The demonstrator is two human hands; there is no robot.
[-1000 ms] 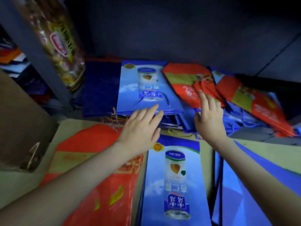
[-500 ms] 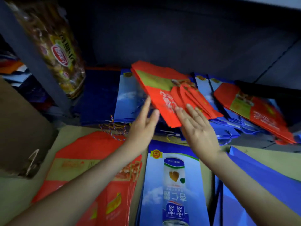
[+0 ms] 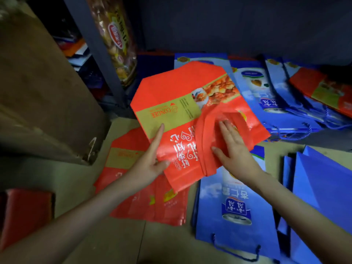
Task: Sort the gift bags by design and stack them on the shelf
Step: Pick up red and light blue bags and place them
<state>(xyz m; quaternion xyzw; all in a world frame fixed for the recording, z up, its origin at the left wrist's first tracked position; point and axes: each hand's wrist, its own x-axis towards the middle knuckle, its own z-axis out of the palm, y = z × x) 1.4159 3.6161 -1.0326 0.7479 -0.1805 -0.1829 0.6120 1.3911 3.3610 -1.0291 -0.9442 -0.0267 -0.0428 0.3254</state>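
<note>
A red gift bag [image 3: 171,103] with a green band and white lettering hangs over the cardboard in front of the shelf. My left hand [image 3: 150,161] grips its left edge, thumb on top and index finger stretched along the bag. My right hand [image 3: 233,147] presses flat on the bag's folded red handles [image 3: 207,128], fingers straight. Below lie a stack of red bags [image 3: 144,204] and, to its right, a stack of blue bags [image 3: 236,204] printed with a can. On the shelf [image 3: 308,138] more blue bags [image 3: 266,92] fan out, with another red bag [image 3: 327,92] at the far right.
Plain blue bags [image 3: 323,189] stand at the right edge. A dark shelf post [image 3: 95,44] and a snack package [image 3: 116,39] rise at the back left. A brown cardboard box [image 3: 42,96] fills the left. A red item [image 3: 24,212] lies at the lower left.
The red bag has come off the shelf pile toward me and to the left, over the floor stacks. My left hand took its edge; my right hand moved onto its handles.
</note>
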